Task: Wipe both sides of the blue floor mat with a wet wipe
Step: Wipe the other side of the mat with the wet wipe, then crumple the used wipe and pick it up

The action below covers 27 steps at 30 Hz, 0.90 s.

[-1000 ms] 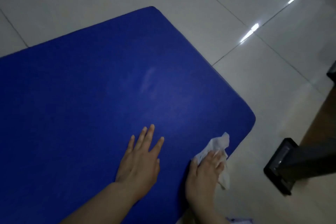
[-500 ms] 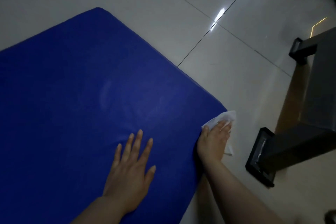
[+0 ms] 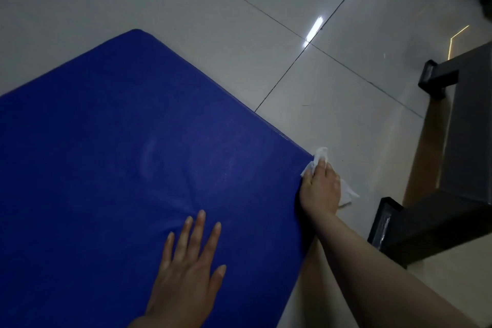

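Note:
The blue floor mat (image 3: 111,157) lies flat on a pale tiled floor and fills the left of the view. My left hand (image 3: 189,271) presses flat on the mat near its right side, fingers straight and spread. My right hand (image 3: 320,189) holds a crumpled white wet wipe (image 3: 319,157) against the mat's right corner edge. Part of the wipe sticks out past the fingertips and part trails behind the hand on the floor. The mat's underside is hidden.
A dark furniture frame (image 3: 436,224) with black feet stands on the floor at the right, close to my right arm. A second black foot (image 3: 432,78) sits farther back. Glossy floor tiles (image 3: 266,21) stretch beyond the mat.
My right hand has slid the wipe outward along the mat's right edge to the corner. My left hand stays flat on the mat. The view has shifted to the right, showing more furniture.

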{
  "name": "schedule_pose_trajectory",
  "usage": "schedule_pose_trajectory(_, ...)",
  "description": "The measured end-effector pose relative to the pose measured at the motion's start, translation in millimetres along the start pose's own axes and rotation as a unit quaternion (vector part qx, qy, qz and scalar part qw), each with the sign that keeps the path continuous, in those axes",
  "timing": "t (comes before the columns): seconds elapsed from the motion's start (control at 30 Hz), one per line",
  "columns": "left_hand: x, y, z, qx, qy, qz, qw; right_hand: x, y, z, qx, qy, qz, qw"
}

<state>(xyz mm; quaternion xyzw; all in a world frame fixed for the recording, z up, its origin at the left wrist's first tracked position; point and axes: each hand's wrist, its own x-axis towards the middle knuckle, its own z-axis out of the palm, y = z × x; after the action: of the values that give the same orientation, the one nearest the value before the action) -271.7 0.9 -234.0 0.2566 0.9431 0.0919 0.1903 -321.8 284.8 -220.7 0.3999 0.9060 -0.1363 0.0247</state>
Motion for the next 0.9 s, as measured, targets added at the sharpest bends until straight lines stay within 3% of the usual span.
schedule_pose_trajectory(0.17, -3.8, 2.1, -7.2, 0.033, -0.019, 0.017, 0.999, 14.1, -1.2, -2.9, -0.013, 0.001, -0.037, 0.999)
schedule_pose_trajectory(0.27, -4.5, 3.0, -11.0, 0.023, -0.065, 0.011, 0.998, 21.6, -11.6, -19.1, 0.080, -0.032, -0.110, 0.990)
schedule_pose_trajectory(0.33, -3.3, 3.6, -21.1, 0.008, -0.082, -0.003, 0.997, 15.6, -26.5, -30.3, 0.162, 0.020, -0.115, 0.980)
schedule_pose_trajectory(0.37, -1.1, 5.2, -21.7, -0.011, -0.046, 0.005, 0.999, 8.0, -35.1, -35.7, 0.198, 0.052, -0.105, 0.973)
schedule_pose_trajectory(0.43, 1.8, 7.0, -25.6, -0.066, -0.085, -0.006, 0.994, -13.8, -49.5, -41.2, 0.275, 0.081, -0.073, 0.955)
schedule_pose_trajectory(0.57, 6.8, 8.6, -45.2, -0.096, -0.141, -0.007, 0.985, -55.8, -61.9, -42.6, 0.433, 0.045, 0.066, 0.898)
schedule_pose_trajectory(0.63, 6.2, 6.0, -57.0, -0.159, -0.116, -0.013, 0.980, -77.5, -67.2, -43.4, 0.499, 0.011, 0.145, 0.855)
schedule_pose_trajectory(0.7, 2.1, 7.8, -68.4, -0.277, -0.054, -0.033, 0.959, -102.0, -74.2, -49.7, 0.556, -0.023, 0.203, 0.806)
schedule_pose_trajectory(0.77, -6.8, 16.4, -79.3, -0.396, -0.012, -0.058, 0.916, -124.9, -81.1, -59.9, 0.578, -0.065, 0.229, 0.781)
schedule_pose_trajectory(0.9, -35.1, 49.9, -116.4, -0.561, -0.027, -0.129, 0.817, -164.1, -86.6, -90.8, 0.608, -0.147, 0.282, 0.728)
